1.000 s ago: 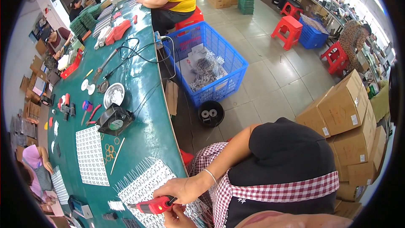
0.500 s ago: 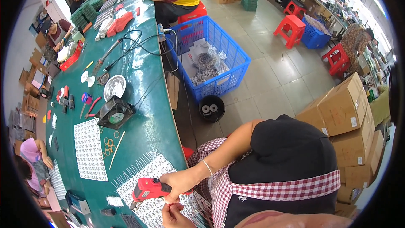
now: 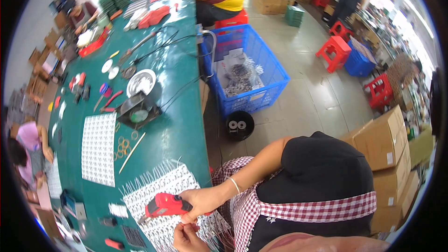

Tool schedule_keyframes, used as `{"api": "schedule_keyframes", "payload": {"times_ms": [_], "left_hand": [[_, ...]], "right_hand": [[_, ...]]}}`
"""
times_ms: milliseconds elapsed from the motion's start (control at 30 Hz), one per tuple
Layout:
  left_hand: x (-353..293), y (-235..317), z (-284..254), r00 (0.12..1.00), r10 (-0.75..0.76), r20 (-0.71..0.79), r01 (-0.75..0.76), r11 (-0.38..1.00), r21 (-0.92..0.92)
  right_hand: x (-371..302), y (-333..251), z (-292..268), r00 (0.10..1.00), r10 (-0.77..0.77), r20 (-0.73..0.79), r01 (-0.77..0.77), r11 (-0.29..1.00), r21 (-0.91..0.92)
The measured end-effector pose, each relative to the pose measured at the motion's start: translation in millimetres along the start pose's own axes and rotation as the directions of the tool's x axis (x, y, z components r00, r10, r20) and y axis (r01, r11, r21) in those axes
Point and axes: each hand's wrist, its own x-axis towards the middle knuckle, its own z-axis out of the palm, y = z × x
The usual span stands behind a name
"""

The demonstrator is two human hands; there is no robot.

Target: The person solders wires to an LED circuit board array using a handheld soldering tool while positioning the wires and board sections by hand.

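Observation:
My right hand (image 3: 205, 200), with a white bracelet on the wrist, grips a red and black glue gun (image 3: 164, 205). Its nozzle points down and left over a white patterned sheet (image 3: 163, 181) with rows of pale strands sticking out past its edge. Close beneath the gun's handle is my left hand (image 3: 188, 239), thumb and fingers pinched together; whatever they hold is too small to make out. Farther along the green table (image 3: 179, 135) lie another patterned sheet (image 3: 98, 149), a thin stick (image 3: 132, 153) and several brown rings (image 3: 123, 145).
A black fan (image 3: 138, 111), a metal bowl (image 3: 141, 82) and red-handled pliers (image 3: 112, 100) stand beyond the sheets. Beside the table are a blue crate (image 3: 270, 94) and a black bucket (image 3: 240, 133). Cartons (image 3: 380, 142) are stacked behind me. Other people sit around the table.
The whole view has shifted, so the table and crate appear farther right. The glue gun has tilted flatter and moved slightly over the sheet. Both hands keep much the same pose.

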Motion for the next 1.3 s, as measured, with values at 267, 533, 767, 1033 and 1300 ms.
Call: {"api": "schedule_keyframes", "payload": {"times_ms": [267,533,767,1033,1300], "left_hand": [[-13,-83,-47,0.948,0.055,-0.312,-0.030,0.996,0.085],[-54,-161,-95,0.797,0.052,-0.602,0.031,0.991,0.127],[-39,-200,-96,0.806,0.331,-0.491,-0.093,0.889,0.447],[-6,-203,-104,0.794,0.508,-0.333,-0.205,0.741,0.640],[-2,-218,-103,0.838,0.471,-0.276,-0.214,0.749,0.627]], "right_hand": [[26,-34,3,0.985,0.160,0.062,-0.139,0.954,-0.265],[44,-12,39,0.992,0.066,0.111,-0.046,0.984,-0.175],[57,7,64,0.973,0.184,0.143,-0.145,0.958,-0.247],[68,9,77,0.970,0.240,0.033,-0.228,0.950,-0.215],[69,15,83,0.938,0.343,-0.045,-0.340,0.889,-0.307]]}}
